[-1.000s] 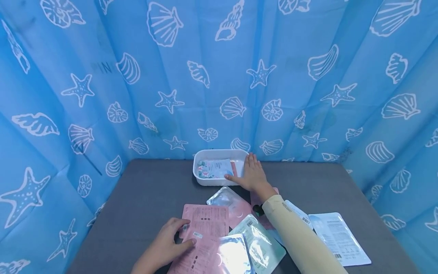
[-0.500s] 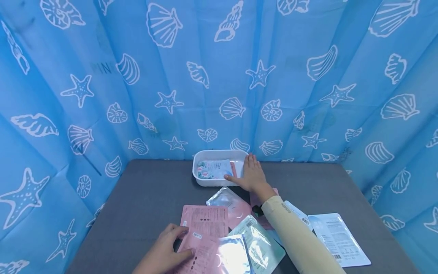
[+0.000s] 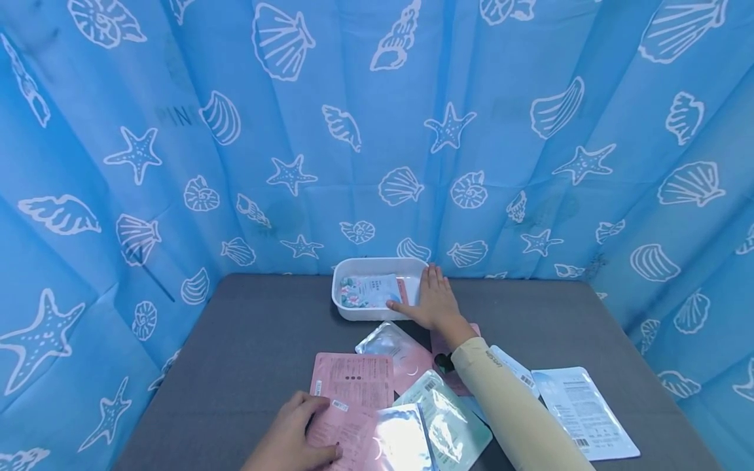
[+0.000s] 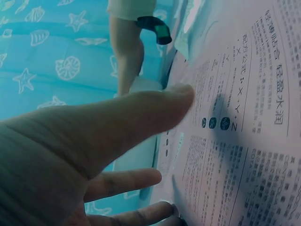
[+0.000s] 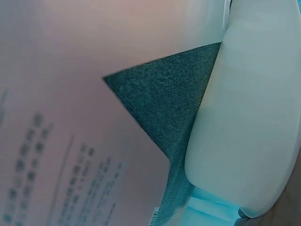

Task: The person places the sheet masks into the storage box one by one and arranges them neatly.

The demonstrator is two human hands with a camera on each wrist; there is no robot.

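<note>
Pink sachet (image 3: 353,399) lies flat on the near part of the grey bench (image 3: 247,353), printed side up, and the left hand (image 3: 294,438) is on its near left edge. In the left wrist view the thumb (image 4: 155,106) lies across the printed face while the fingers curl at the sachet's edge, so the hand pinches that edge between thumb and fingers.

Over at the far middle of the bench sits the white tray (image 3: 353,313), close against the blue seashell curtain (image 3: 177,163). The right hand (image 3: 432,299) lies flat at the tray's right end, fingers straight and together, thumb pointing left along the near rim, holding nothing. Inside the tray lies a floral sachet (image 3: 370,290), just left of that thumb. The right wrist view shows only the tray's white rounded wall (image 5: 254,117), a wedge of grey bench and a blurred pink printed pack right beside it.

Between the two hands, more sachets are scattered: a silvery one (image 3: 383,340) just near of the tray, a pale green one (image 3: 450,425) and a shiny silver one (image 3: 400,438) overlapping the pink sachet's right side. A white pack (image 3: 586,409) lies at near right, beyond the cream sleeve (image 3: 518,412).
</note>
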